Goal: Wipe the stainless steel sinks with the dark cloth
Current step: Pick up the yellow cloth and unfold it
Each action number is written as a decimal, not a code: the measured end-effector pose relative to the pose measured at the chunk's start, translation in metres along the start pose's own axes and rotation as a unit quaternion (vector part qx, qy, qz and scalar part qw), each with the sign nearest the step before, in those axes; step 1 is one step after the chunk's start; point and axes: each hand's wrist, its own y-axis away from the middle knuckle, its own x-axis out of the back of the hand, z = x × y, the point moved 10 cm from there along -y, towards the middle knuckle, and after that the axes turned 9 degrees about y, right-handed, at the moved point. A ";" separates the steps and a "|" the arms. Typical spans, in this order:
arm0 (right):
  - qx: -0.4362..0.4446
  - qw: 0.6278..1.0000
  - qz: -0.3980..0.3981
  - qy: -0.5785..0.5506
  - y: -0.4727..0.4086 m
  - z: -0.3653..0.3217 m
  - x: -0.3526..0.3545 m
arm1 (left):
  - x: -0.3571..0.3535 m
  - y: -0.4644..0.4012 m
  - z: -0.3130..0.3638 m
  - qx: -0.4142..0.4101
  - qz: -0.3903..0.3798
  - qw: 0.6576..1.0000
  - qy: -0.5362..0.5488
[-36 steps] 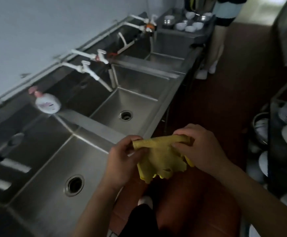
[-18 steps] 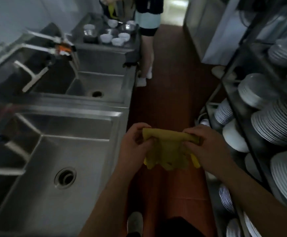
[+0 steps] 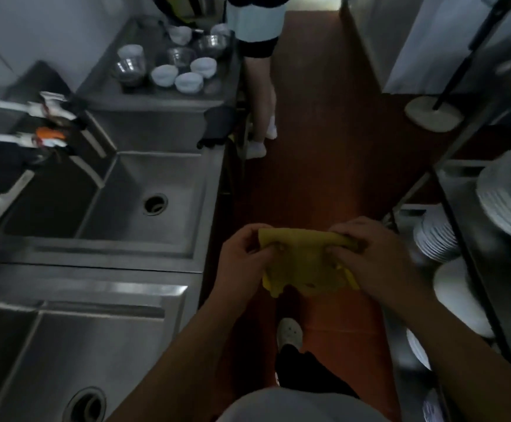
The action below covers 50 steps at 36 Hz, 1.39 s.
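A yellow cloth [image 3: 304, 263] hangs between both my hands over the red floor, to the right of the sinks. My left hand [image 3: 242, 257] pinches its left top corner and my right hand [image 3: 373, 257] grips its right side. A dark cloth [image 3: 217, 126] lies draped over the far corner of the sink counter. The far stainless steel sink [image 3: 163, 178] has a round drain. The near stainless steel sink [image 3: 74, 354] lies at the lower left, its drain at the bottom edge.
White taps [image 3: 44, 138] reach over the sinks at the left. Bowls [image 3: 187, 80] stand on the counter at the back. A person [image 3: 257, 56] stands in the aisle beyond. Shelves with stacked white plates [image 3: 507, 202] line the right side.
The view has swung right and forward along the sink row, toward the aisle. Both hands still hold the yellow cloth, now slightly more spread.
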 end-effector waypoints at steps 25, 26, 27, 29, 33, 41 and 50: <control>0.148 0.976 -0.162 -0.001 -0.389 -0.038 -0.102 | 0.104 -0.286 0.011 0.118 0.248 0.947 0.165; 0.152 0.974 -0.165 -0.009 -0.402 -0.043 -0.102 | 0.105 -0.295 0.017 0.111 0.249 0.946 0.175; 0.158 0.973 -0.166 -0.015 -0.416 -0.047 -0.103 | 0.108 -0.305 0.022 0.105 0.251 0.946 0.175; 0.161 0.971 -0.173 -0.021 -0.442 -0.049 -0.105 | 0.114 -0.323 0.032 0.089 0.252 0.952 0.147; 0.179 0.959 -0.217 -0.038 -0.475 -0.061 -0.115 | 0.123 -0.342 0.049 0.067 0.266 0.953 0.124; 0.300 0.897 -0.312 -0.087 -0.534 -0.093 -0.147 | 0.134 -0.346 0.063 0.058 0.418 0.898 0.125; 0.378 0.807 -0.426 -0.159 -0.547 -0.101 -0.175 | 0.097 -0.319 0.060 0.051 0.592 0.788 0.164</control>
